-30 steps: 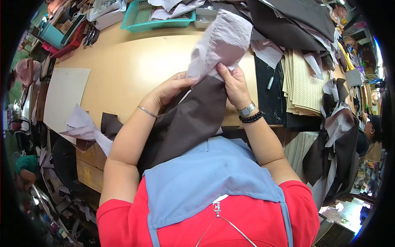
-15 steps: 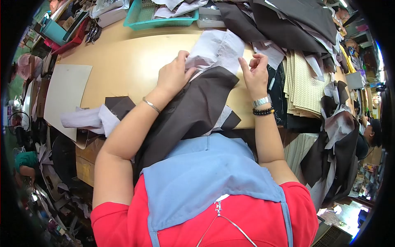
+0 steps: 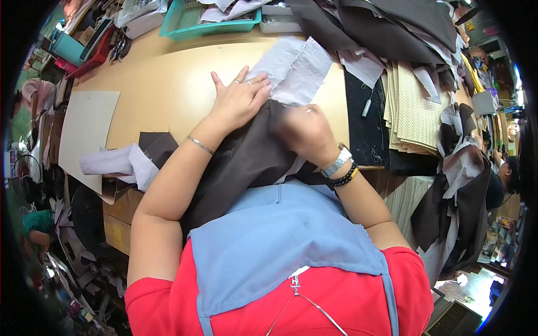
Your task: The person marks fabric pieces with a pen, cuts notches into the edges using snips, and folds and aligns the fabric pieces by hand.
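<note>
At the far left edge, a person in green [image 3: 37, 223] is bent over, small and cut up by the lens curve. Nearer, a teal tub [image 3: 67, 48] stands by a red tray [image 3: 93, 61] at the table's far corner. A pale board [image 3: 87, 134] lies flat on the left end of the table [image 3: 168, 73], and just beside it a pale scrap [image 3: 112, 163] and a dark scrap [image 3: 159, 147] lie by the near edge, above a box [image 3: 119, 221]. Toward the back sits a teal basket [image 3: 210, 27] with pale cloth in it.

The left hand [image 3: 241, 101] rests palm down, fingers apart and closed on nothing, touching the left side of the dark cloth [image 3: 232, 173] where it meets the pale cloth [image 3: 302, 70]. The dark cloth runs from mid-table down over the near edge to the apron [image 3: 286, 229]; the pale cloth lies spread beyond it. The right hand [image 3: 308, 133] is over the dark cloth's upper right part, its fingers blurred, so I cannot tell whether they pinch it. A watch [image 3: 337, 162] circles that wrist.

Further right, a small tool [image 3: 366, 108] lies on a black mat [image 3: 364, 134], next to stacked cream sheets [image 3: 412, 109], with a dark pile [image 3: 386, 28] behind. Beyond hangs a bundle [image 3: 459, 190] of dark and pale cloth.
</note>
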{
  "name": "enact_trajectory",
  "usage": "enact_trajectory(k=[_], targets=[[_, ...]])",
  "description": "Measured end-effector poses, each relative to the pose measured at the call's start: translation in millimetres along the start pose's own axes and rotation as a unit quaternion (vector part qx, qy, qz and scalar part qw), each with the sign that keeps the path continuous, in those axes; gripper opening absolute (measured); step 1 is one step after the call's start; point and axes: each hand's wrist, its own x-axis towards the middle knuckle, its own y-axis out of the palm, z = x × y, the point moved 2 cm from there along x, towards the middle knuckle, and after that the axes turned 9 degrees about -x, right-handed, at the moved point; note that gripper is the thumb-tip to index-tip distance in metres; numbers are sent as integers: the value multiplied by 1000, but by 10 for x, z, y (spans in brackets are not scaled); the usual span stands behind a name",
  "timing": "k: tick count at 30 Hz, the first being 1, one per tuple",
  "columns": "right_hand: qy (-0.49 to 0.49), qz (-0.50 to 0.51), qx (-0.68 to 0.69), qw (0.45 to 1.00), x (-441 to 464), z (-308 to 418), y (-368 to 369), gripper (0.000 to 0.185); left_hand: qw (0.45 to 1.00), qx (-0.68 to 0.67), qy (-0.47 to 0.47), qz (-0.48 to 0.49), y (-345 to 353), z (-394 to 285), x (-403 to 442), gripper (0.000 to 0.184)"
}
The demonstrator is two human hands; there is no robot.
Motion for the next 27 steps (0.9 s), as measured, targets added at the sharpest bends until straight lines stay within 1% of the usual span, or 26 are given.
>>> enact_trajectory(k=[1,2,4,5,7,8,11,12,13,15,18,21,24,27], targets=[[-39,-13,17,999,18,107,45,14,1000,-1,-4,-4,35,-2,31,51],[-51,-1,13,999,-20,161,165,13,1000,-2,-9,-7,57,-6,45,56],[-73,42,-2,996,-46,231,271,11,999,43,7,6,45,-62,2,74],[-79,43,24,996,-53,229,289,12,998,65,15,12,48,-84,-33,83],[-92,44,80,992,-31,254,310,15,997,71,2,4,123,-46,-148,91],[-116,49,117,985,-53,243,247,22,997,76,-5,0,150,-27,-196,96],[-43,73,197,977,22,73,61,29,994,99,-45,-1,163,-63,-250,100],[-39,39,181,982,18,-46,101,27,994,101,-49,-5,131,-82,-264,103],[-11,5,171,985,69,-88,78,22,994,102,-45,-7,130,-83,-272,104],[35,1,106,994,39,-275,209,17,994,104,-40,-14,122,-76,-283,106],[16,43,56,997,1,-409,222,19,993,112,-37,-27,116,-96,-305,108],[-4,23,51,998,45,-387,208,30,992,115,-34,-37,126,-107,-318,110],[-18,54,17,998,56,-387,216,35,991,128,-25,-40,108,-121,-318,110],[-25,57,0,998,67,-398,215,32,986,160,18,-52,127,-102,-282,107]])
